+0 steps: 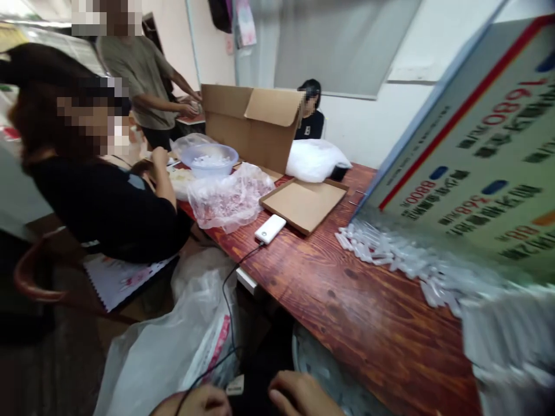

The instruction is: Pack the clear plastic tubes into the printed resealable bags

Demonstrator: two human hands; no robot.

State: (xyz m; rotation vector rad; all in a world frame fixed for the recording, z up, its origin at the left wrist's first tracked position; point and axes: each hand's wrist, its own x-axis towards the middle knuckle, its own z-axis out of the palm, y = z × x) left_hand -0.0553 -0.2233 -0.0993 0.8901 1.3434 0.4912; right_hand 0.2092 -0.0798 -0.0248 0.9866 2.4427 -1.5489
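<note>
- On the board (pixel 459 144) standing along the right side of the table (pixel 347 306), we can read the red figures 1680, 8800 and 368; we cannot make out the dark characters beside them with certainty.
- Below the table's near edge, between our hands, we see a small pale label (pixel 235 385) on dark cloth; its print is too small for us to read.
- Our left hand (pixel 210 401) is low, below the table's near edge, back upward, fingers bent inward; we cannot tell whether it grips anything.
- Our right hand (pixel 303 393) is also below the table's near edge, fingers bent toward the left one, apart from it; its grip, too, we cannot tell.
- The black cable (pixel 224 292) runs from the white power bank (pixel 270 230), lying on the table near its left edge, down off the table and across our left wrist.
- Clear plastic tubes (pixel 390 248) lie heaped on the table's right side, against the board.
</note>
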